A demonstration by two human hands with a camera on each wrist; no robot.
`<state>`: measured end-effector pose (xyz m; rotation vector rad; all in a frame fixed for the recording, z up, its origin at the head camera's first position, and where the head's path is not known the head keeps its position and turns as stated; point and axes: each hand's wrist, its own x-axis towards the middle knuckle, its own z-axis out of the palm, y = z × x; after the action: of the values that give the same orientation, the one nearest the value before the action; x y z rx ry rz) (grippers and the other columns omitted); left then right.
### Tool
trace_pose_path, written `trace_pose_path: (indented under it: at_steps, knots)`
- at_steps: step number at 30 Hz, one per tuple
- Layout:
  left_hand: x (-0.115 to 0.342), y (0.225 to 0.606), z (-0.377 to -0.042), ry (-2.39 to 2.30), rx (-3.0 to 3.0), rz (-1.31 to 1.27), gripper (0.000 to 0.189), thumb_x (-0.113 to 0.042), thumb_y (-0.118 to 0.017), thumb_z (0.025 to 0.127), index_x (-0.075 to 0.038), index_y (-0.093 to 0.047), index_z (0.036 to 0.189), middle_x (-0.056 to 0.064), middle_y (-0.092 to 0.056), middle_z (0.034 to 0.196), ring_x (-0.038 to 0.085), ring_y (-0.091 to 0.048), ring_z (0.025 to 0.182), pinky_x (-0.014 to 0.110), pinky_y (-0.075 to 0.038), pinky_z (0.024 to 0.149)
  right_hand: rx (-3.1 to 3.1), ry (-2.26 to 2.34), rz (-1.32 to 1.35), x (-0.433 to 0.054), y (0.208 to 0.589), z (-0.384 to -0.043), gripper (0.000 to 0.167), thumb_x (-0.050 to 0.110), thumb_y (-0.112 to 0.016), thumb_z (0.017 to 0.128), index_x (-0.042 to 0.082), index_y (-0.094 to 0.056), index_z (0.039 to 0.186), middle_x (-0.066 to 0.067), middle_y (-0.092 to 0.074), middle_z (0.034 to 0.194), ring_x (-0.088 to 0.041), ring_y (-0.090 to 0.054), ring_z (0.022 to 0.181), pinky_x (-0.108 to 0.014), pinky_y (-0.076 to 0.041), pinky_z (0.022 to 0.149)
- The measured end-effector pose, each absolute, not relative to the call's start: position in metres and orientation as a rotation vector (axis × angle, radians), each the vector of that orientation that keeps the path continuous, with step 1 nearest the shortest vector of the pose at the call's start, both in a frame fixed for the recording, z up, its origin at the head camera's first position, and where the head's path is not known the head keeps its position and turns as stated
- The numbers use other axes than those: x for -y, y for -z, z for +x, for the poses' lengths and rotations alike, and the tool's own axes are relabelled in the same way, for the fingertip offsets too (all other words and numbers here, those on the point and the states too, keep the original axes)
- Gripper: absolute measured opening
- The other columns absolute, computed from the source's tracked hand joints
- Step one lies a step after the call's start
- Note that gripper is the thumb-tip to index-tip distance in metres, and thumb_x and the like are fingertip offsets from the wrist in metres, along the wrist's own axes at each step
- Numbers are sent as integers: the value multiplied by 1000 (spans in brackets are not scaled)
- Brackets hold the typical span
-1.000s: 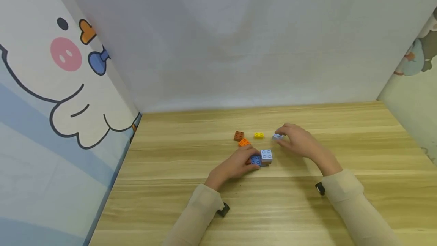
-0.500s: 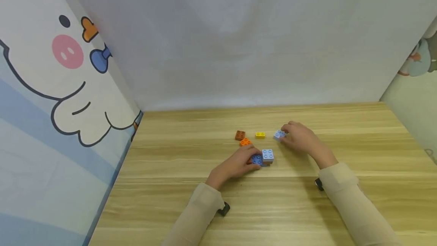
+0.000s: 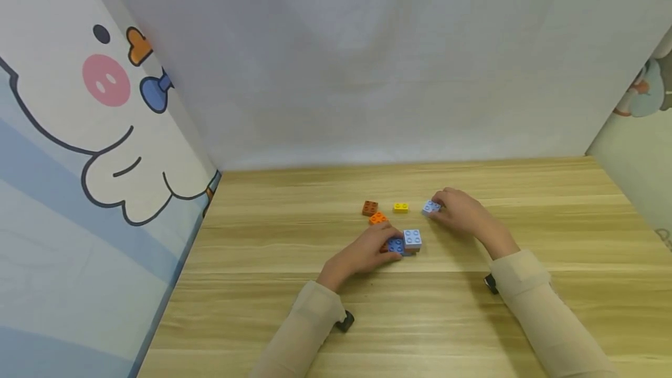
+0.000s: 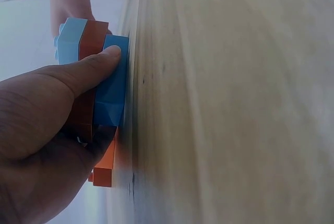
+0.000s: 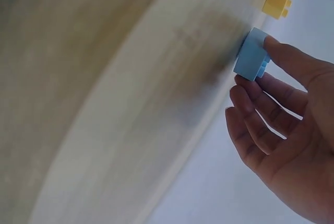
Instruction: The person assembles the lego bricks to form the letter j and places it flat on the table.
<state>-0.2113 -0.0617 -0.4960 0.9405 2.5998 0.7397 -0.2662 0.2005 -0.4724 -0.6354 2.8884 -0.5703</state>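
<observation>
At the left, the left hand [image 3: 362,249] grips the brick stack [image 3: 406,244], thumb curled along one side and fingers round the other, so its hold is snug; neither hand nor stack shows any clear shift over the last second. In the left wrist view the stack runs blue at the table, reddish-brown in the middle and light blue on top.

Beyond the stack and to its left lies a brown four-stud brick [image 3: 370,208], with an orange studded brick [image 3: 378,218] nearer the stack. A yellow two-stud brick [image 3: 401,207] sits straight beyond it.

The change is beyond the stack to its right, at the loose light-blue four-stud brick [image 3: 432,207]. A second ago, fingertips hid much of its studded top; now the right hand [image 3: 462,212] holds it in a narrow pinch at its right end and more studs show. I judge that this one is being taken up for building, though whether it has left the table I cannot tell; it is not yet on the stack.
</observation>
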Motion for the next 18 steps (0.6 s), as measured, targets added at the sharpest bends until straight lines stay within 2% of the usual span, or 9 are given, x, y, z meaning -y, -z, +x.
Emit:
trace_pose_path:
  at_steps: [7, 18]
  knots:
    - [61, 498, -211, -747, -2598, 916, 45, -34, -63, 102, -12, -58, 141, 5, -60, 134, 15, -57, 121, 33, -47, 109, -2867, 629, -686, -199, 465, -257, 39, 22, -66, 99, -7, -65, 125, -23, -69, 119, -38, -66, 111, -56, -52, 100]
    - [61, 498, -211, -759, -2599, 916, 44, -33, -63, 102, -12, -57, 141, 5, -60, 134, 15, -57, 120, 33, -47, 109, -2832, 653, -825, -192, 445, -240, 36, 18, -68, 98, -4, -64, 127, -19, -69, 120, -37, -66, 113, -54, -54, 99]
